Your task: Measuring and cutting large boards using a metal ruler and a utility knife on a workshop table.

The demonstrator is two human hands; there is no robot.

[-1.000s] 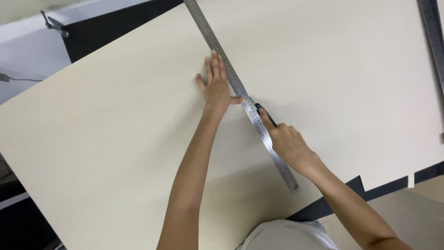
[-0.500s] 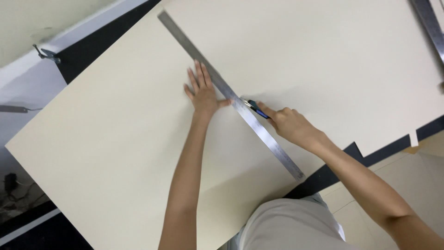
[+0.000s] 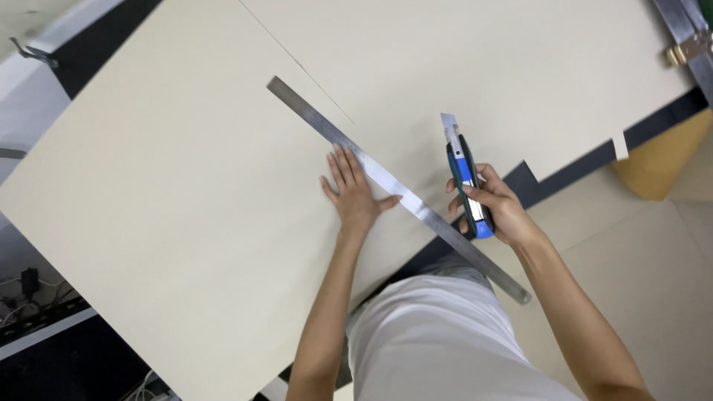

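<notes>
- The left hand (image 3: 355, 194) lies flat, fingers spread, on the large cream sheet of board (image 3: 171, 215), its thumb against the near edge of the long flat steel ruler (image 3: 394, 186). The hand grips nothing; it only presses down.
- The steel ruler runs diagonally across the board from upper left to lower right, its lower end overhanging the board's edge in front of the person's white shirt (image 3: 438, 341).
- The right hand (image 3: 496, 204) is curled around a blue and black snap-off utility knife (image 3: 466, 182), fingers wrapped about the handle, blade out and pointing up and away.
- Change noted: half a second earlier the knife sat low against the ruler's edge with its tip at the board; now it is lifted clear and held apart from both ruler and board.
- A thin straight line (image 3: 297, 59) shows in the board beyond the ruler's upper end, roughly in line with it. Whether it goes right through the sheet cannot be told.
- Judgement: the stroke along the ruler appears finished, while the ruler remains pinned in place.
- The board rests on a dark desk (image 3: 104, 41), which shows at the upper left and along the notched right edge. A metal bar with a brass fitting (image 3: 687, 48) sits at the upper right corner.
</notes>
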